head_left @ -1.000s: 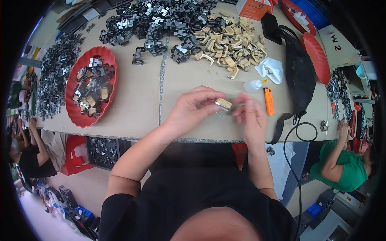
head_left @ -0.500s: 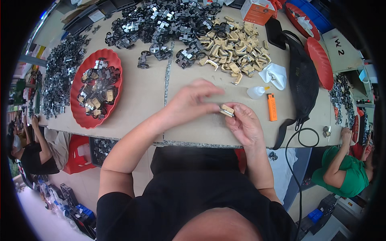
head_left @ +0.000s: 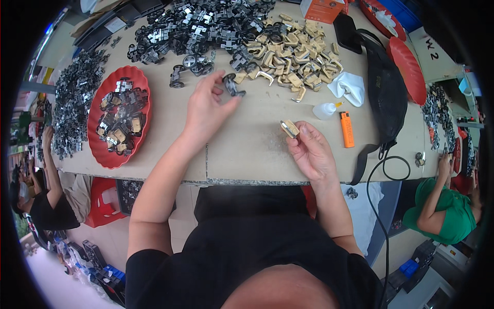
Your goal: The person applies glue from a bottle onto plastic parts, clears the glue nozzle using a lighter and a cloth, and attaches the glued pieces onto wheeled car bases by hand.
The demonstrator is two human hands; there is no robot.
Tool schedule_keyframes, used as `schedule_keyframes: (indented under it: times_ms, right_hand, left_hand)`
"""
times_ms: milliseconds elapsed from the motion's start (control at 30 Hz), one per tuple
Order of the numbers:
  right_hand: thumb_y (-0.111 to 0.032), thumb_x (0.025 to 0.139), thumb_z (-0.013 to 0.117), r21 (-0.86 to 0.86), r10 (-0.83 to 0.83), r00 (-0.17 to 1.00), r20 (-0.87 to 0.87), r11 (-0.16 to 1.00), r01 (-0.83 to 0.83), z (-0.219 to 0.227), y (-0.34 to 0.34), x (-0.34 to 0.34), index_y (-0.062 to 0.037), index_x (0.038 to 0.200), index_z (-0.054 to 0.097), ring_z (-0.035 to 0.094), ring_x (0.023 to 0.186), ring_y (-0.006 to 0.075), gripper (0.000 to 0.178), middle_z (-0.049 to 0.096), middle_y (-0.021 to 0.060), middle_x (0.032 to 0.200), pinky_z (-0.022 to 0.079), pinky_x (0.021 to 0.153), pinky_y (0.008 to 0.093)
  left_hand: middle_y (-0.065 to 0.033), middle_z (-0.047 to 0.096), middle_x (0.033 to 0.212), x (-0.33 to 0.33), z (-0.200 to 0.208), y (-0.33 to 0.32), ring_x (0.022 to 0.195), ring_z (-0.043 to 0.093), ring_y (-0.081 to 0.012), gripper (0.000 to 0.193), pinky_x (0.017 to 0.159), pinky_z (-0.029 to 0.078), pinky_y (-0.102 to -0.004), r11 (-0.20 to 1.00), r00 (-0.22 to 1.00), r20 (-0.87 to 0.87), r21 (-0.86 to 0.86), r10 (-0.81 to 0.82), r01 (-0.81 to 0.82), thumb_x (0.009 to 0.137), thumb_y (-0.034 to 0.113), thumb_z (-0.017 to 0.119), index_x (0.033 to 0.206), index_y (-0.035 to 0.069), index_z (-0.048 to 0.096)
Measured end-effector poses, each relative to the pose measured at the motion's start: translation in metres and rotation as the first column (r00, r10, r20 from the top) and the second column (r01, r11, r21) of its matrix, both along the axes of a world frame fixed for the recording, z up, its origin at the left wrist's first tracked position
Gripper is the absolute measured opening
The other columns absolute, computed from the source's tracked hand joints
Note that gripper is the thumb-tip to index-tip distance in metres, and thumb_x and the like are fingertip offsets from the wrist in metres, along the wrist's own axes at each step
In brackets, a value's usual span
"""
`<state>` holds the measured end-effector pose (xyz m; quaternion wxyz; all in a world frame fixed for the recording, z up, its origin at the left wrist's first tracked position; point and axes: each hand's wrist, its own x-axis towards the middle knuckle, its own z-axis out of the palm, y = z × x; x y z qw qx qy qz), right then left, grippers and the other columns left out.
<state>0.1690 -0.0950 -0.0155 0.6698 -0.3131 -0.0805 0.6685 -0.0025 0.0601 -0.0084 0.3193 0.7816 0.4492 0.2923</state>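
Observation:
My left hand [head_left: 206, 108] is at the front edge of a heap of black and silver wheeled pieces [head_left: 198, 31]. Between its thumb and fingers is one small black wheeled piece [head_left: 234, 86], tilted. Lower and to the right, my right hand [head_left: 315, 154] pinches a small gold-coloured bracket-like piece [head_left: 290, 129] with a silvery edge, held just above the table. More gold-coloured bent pieces [head_left: 296, 59] lie piled at the far middle, touching the dark heap. A red scalloped tray [head_left: 146, 116] on the left contains dark wheeled pieces, some with gold-coloured parts.
An orange lighter [head_left: 347, 131], a small white squeeze bottle [head_left: 324, 110] and a white cloth [head_left: 348, 88] lie right of my right hand. Beyond them are a black bag [head_left: 386, 98] and a cord. Small dark parts [head_left: 77, 98] cover the far left. Other people sit at both sides.
My left hand has moved away from my right hand, up and left to the dark heap, and now has a black wheeled piece. My right hand still pinches the gold-coloured piece.

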Motion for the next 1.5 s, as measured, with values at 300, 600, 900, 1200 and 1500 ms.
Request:
schedule_keyframes:
  times_ms: [300, 600, 900, 1200, 1500]
  right_hand:
    - [-0.015, 0.089, 0.046, 0.078, 0.047, 0.994, 0.098, 0.995, -0.055, 0.001, 0.006, -0.003, -0.0012, 0.089, 0.048, 0.044, 0.064, 0.0075, 0.014, 0.052, 0.0235, 0.104, 0.036, 0.053, 0.0171]
    - [-0.019, 0.089, 0.048, 0.023, 0.007, 0.997, 0.083, 1.0, -0.009, -0.003, 0.007, -0.006, -0.0053, 0.088, 0.048, 0.052, 0.072, 0.0112, 0.014, 0.056, 0.007, 0.087, 0.042, 0.062, 0.0229]
    - [-0.019, 0.09, 0.047, 0.049, 0.018, 1.0, 0.017, 0.999, -0.019, -0.003, 0.004, -0.005, -0.0059, 0.089, 0.048, 0.053, 0.075, 0.011, 0.014, 0.054, 0.0048, 0.085, 0.043, 0.066, 0.0245]
    - [-0.017, 0.09, 0.044, 0.117, -0.001, 0.987, 0.162, 0.993, -0.018, -0.001, 0.001, -0.012, -0.0033, 0.09, 0.047, 0.05, 0.073, 0.0101, 0.014, 0.054, 0.0064, 0.09, 0.042, 0.066, 0.0238]
    - [-0.014, 0.089, 0.047, 0.097, -0.095, 0.832, 0.546, 0.994, 0.05, -0.002, 0.0, -0.021, -0.0007, 0.094, 0.049, 0.048, 0.076, 0.0074, 0.014, 0.053, 0.0084, 0.104, 0.041, 0.071, 0.0218]
  left_hand:
    - [-0.0084, 0.051, 0.099, 0.0, -0.002, -0.043, 0.078, 0.052, -0.0121, 0.045, 0.07, 0.046, -0.0231, 0.932, 0.949, 0.311, -0.324, -0.055, 0.16, 0.065, 0.001, 0.069, 0.105, 0.0, 0.048]
    - [-0.0081, 0.05, 0.101, 0.006, 0.013, -0.064, 0.09, 0.056, -0.0182, 0.046, 0.08, 0.048, -0.028, 0.888, 0.873, 0.401, -0.242, -0.277, 0.392, 0.064, -0.003, 0.067, 0.105, 0.001, 0.047]
    - [-0.0069, 0.042, 0.112, 0.006, 0.004, -0.069, 0.101, 0.052, -0.0186, 0.038, 0.088, 0.044, -0.0284, 0.639, 0.678, 0.735, -0.519, -0.006, 0.568, 0.075, -0.008, 0.058, 0.111, 0.0, 0.05]
    - [-0.0076, 0.038, 0.114, 0.006, -0.002, -0.075, 0.102, 0.051, -0.0183, 0.032, 0.089, 0.045, -0.0284, 0.756, 0.684, 0.721, -0.384, -0.113, 0.53, 0.078, -0.007, 0.054, 0.11, -0.002, 0.048]
    - [-0.008, 0.037, 0.113, 0.007, -0.005, -0.077, 0.102, 0.05, -0.0185, 0.032, 0.089, 0.045, -0.0303, 0.799, 0.694, 0.705, -0.328, -0.149, 0.504, 0.077, -0.006, 0.056, 0.109, -0.001, 0.049]
